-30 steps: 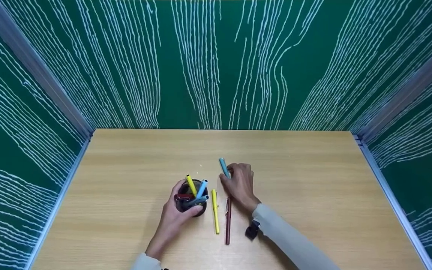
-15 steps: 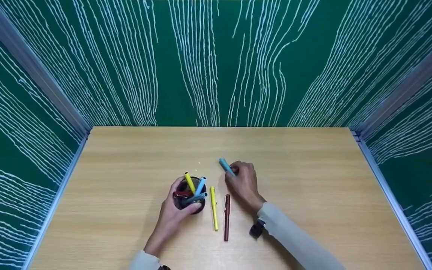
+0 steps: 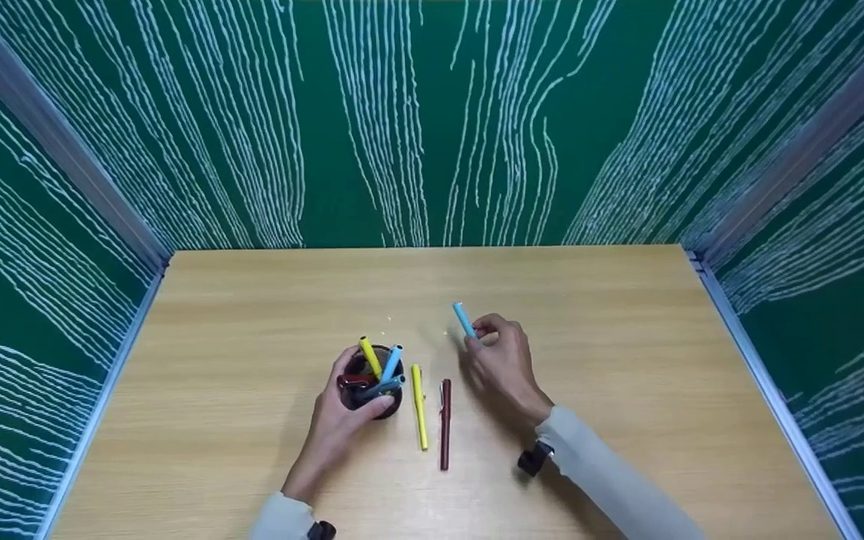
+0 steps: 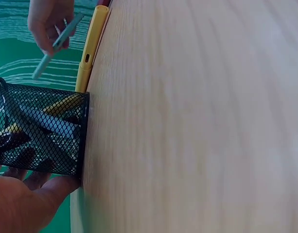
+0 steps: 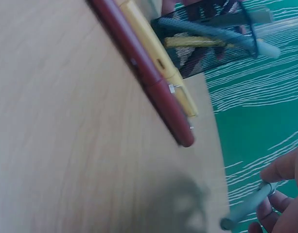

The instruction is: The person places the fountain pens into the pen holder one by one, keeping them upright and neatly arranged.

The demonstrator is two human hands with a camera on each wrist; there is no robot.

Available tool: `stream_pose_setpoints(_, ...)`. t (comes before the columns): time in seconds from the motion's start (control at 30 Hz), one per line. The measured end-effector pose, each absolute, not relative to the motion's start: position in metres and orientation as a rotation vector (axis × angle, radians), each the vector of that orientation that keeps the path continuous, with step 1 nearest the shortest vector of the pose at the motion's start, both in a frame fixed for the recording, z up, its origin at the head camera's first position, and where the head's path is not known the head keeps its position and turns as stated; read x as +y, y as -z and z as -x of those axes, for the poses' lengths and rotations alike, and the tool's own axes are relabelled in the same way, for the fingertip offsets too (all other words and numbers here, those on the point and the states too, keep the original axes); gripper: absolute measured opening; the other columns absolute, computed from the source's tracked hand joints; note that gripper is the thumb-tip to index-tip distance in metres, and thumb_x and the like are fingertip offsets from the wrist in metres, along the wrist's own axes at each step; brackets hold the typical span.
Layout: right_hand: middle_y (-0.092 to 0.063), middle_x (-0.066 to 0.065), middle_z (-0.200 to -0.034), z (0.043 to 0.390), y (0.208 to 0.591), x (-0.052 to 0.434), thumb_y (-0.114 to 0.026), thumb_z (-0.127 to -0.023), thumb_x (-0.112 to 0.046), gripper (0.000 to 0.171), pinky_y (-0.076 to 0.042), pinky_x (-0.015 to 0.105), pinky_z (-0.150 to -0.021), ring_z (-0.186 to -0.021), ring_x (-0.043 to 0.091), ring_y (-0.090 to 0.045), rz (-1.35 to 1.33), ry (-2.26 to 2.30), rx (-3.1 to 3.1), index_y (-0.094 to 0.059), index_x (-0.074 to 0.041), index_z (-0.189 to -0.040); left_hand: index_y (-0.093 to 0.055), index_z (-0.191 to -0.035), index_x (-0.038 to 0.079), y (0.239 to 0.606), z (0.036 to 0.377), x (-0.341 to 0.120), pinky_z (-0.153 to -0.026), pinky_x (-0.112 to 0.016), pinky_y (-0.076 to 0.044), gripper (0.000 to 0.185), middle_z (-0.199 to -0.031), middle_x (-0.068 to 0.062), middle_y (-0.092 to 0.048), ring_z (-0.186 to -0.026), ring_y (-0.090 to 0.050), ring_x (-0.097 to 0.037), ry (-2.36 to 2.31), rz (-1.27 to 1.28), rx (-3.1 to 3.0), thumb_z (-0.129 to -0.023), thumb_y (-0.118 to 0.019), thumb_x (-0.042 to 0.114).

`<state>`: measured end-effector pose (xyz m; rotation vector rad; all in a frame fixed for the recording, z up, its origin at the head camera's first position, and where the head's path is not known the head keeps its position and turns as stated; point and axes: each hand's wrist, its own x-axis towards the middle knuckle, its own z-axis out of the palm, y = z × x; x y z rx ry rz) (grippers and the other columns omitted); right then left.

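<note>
A black mesh pen cup (image 4: 39, 128) stands on the table with several pens in it: yellow, blue, teal and dark red ends show over its rim in the head view. My left hand (image 3: 336, 416) grips the cup from its left side, thumb across the near side. Between thumb and fingers, my right hand (image 3: 505, 364) pinches a light blue pen (image 3: 463, 318), held above the table to the right of the cup. In the right wrist view that pen (image 5: 248, 206) points away from the fingers. A yellow pen (image 3: 419, 409) and a dark red pen (image 3: 445, 425) lie side by side between the hands.
The wooden table (image 3: 612, 315) is bounded by green walls (image 3: 432, 135) with white wavy lines. Metal rails run along its left and right edges. A few tiny pale specks lie beyond the cup.
My right hand has lifted the light blue pen off the table and moved slightly right with it. The left hand keeps its grip on the cup; the whole head view has shifted a little.
</note>
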<state>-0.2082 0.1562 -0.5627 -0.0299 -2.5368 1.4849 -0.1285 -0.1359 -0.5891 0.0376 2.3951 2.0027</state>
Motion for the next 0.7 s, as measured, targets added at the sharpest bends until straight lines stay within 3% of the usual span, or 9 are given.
stream_pose_setpoints(0.43, -0.075, 0.011, -0.103, 0.187, 0.534, 0.175, -0.083, -0.094, -0.007, 0.016, -0.045, 0.055, -0.101, -0.112, 0.04, -0.063, 0.005, -1.588, -2.484, -0.075, -0.004, -0.107, -0.042, -0.167, 0.033, 0.59, 0.129, -0.135, -0.125, -0.062, -0.032, 0.097, -0.162, -0.008, -0.056, -0.146, -0.055, -0.033, -2.01, -0.048, 2.403, -0.087, -0.096, 0.031)
stream_pose_setpoints(0.7, -0.078, 0.009, -0.102, 0.176, 0.521, 0.179, -0.081, -0.092, -0.006, 0.016, -0.045, 0.044, -0.096, -0.109, 0.029, -0.066, 0.009, -1.593, -2.477, -0.075, -0.005, -0.107, -0.043, -0.167, 0.031, 0.588, 0.128, -0.134, -0.124, -0.06, -0.033, 0.096, -0.159, -0.01, -0.059, -0.143, -0.056, -0.032, -2.009, -0.053, 2.406, -0.087, -0.095, 0.031)
